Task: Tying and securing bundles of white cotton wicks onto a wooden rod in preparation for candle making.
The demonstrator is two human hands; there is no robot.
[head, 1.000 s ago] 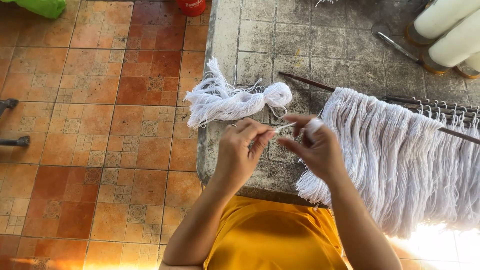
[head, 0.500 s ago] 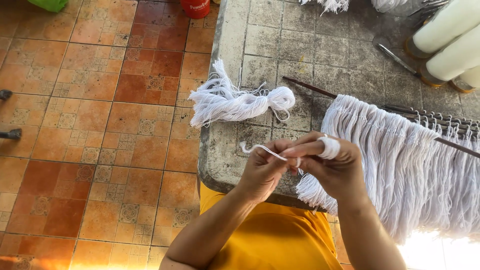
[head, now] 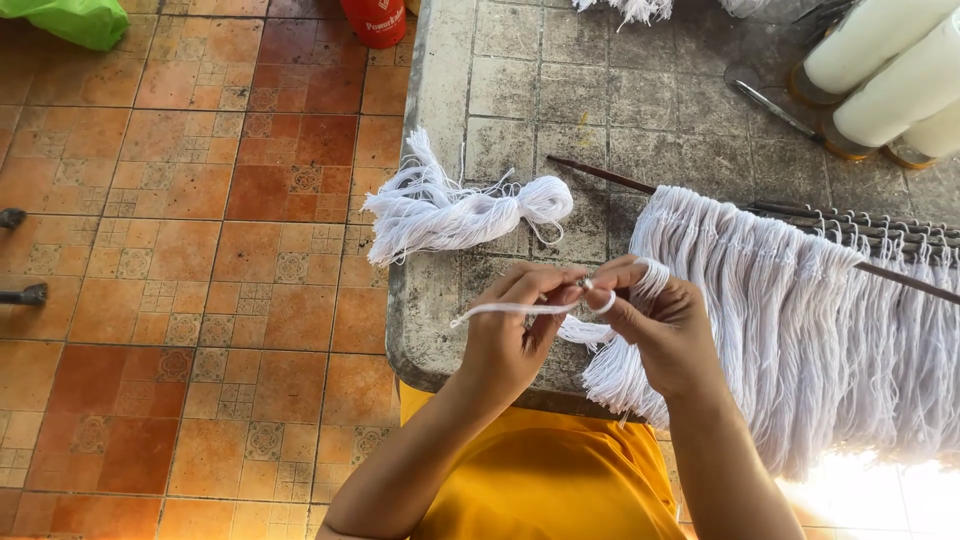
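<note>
A short bunch of white yarn strands [head: 520,309] is held above the near edge of the counter [head: 520,90], its loose end pointing left. The left hand [head: 510,335] pinches the strands in a closed grip between thumb and fingertips. The right hand [head: 665,325] meets it, its grip closed on the same strands, with yarn looped around the index finger; the exact knot or loop at the contact point is too small to make out.

Just right of the hands, a white yarn fringe [head: 790,310] hangs from a dark rod [head: 640,184] over the counter edge. The fringe's lower part is washed out by glare, and its right side is cut off by the frame. The right hand hides part of the fringe's left edge.

A loose yarn bundle [head: 450,210] lies on the counter behind the hands, apart from them. White spools [head: 880,70] at the upper right are partly cut off. A tiled floor [head: 180,250] lies to the left.
</note>
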